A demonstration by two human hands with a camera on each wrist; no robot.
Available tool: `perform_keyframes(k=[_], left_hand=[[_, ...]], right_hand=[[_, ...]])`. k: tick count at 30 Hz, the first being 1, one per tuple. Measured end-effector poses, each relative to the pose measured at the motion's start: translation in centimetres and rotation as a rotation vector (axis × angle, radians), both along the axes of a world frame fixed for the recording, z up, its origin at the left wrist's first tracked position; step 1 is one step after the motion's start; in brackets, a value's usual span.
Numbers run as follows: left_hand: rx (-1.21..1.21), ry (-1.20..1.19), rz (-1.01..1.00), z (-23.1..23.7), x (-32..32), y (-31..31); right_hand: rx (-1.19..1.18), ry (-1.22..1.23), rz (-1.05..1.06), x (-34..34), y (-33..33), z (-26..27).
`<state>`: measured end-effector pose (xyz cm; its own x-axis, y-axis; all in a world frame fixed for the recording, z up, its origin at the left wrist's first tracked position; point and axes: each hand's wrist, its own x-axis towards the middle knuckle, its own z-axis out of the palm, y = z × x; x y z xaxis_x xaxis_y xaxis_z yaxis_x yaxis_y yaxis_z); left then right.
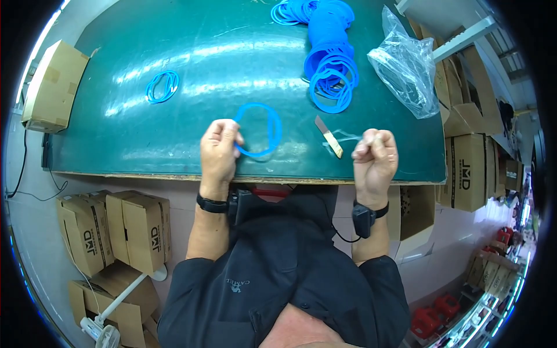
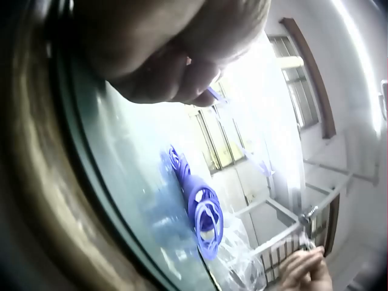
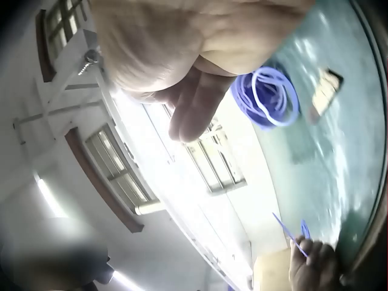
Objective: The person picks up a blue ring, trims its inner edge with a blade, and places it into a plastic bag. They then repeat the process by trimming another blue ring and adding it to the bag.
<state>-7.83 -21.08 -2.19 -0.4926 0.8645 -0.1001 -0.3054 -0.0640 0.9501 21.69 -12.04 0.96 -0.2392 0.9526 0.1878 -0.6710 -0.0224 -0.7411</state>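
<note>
My left hand pinches a thin blue ring by its left side, above the table near its front edge. In the right wrist view the same hand shows small, with the blue ring at its fingers. My right hand, slightly blurred, has curled fingers and pinches the end of a thin translucent strip. Between the hands, nearer the right one, a knife with a pale handle and dark blade lies on the table.
The green table carries a long pile of blue rings at the back, a few loose blue rings at left, and a clear plastic bag at right. A carton stands at the left edge; more cartons stand beyond the right edge.
</note>
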Motion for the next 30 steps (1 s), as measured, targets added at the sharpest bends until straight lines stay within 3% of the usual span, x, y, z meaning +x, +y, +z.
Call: perform_keyframes(k=[2,8,11,15,18,22,26,30], left_hand=[[-0.018,0.022,0.071,0.2,-0.8,-0.3],[-0.043,0.163,0.038,-0.8,-2.0,-0.7],[-0.065,0.186,0.055,-0.1,-1.6,-0.9],[-0.061,0.232,0.067,-0.3,-1.5,-1.1],[-0.054,0.257,0.074,-0.2,-1.2,-1.1],[-0.054,0.275,0.07,-0.2,-1.1,-0.8],[-0.061,0.262,0.051,-0.1,-1.4,-0.7],[-0.088,0.324,0.049,0.9,-1.8,-0.4]], right_hand=[[-0.015,-0.067,-0.075,0.8,1.1,0.1],[-0.03,-0.382,-0.397,5.7,8.6,2.0],[0.112,-0.409,-0.54,6.5,13.0,2.2],[0.212,-0.629,-0.752,7.5,16.2,0.9],[0.646,-1.585,-0.871,9.3,16.8,-0.9],[0.797,-1.879,-0.801,9.9,17.1,-2.6],[0.518,-1.809,-0.745,9.3,16.3,-1.9],[0.658,-1.825,-0.857,9.4,15.2,-1.1]])
